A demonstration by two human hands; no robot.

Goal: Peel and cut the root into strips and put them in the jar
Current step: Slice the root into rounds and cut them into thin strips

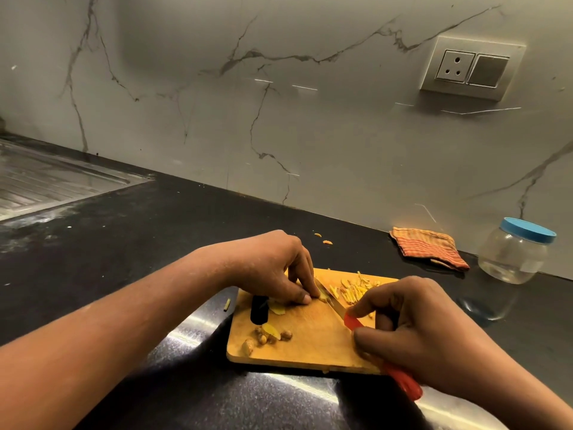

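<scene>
1. The root piece [322, 295] lies near the middle of the wooden cutting board [310, 349], pinned under fingertips and touching the knife blade.
2. The left hand [279, 268] reaches in from the left, forearm low over the black counter [155, 243]. Its knuckles are arched and its fingers curl down, thumb and fingertips pinching the root piece against the board.
3. The right hand [412, 330] is clenched round the red handle of the knife [333, 302], forefinger stretched forward on top. The blade slants away to the back left, and its edge meets the root piece just beside the left fingertips.
4. A heap of cut strips [356, 288] sits beyond the blade at the board's far right; knobbly scraps [269, 335] lie near its front left.
5. The jar [514, 256], clear with its blue lid on, stands well apart to the right on the counter, near a folded striped cloth [429, 248].
6. A steel sink drainer [46, 181] lies at the far left.
</scene>
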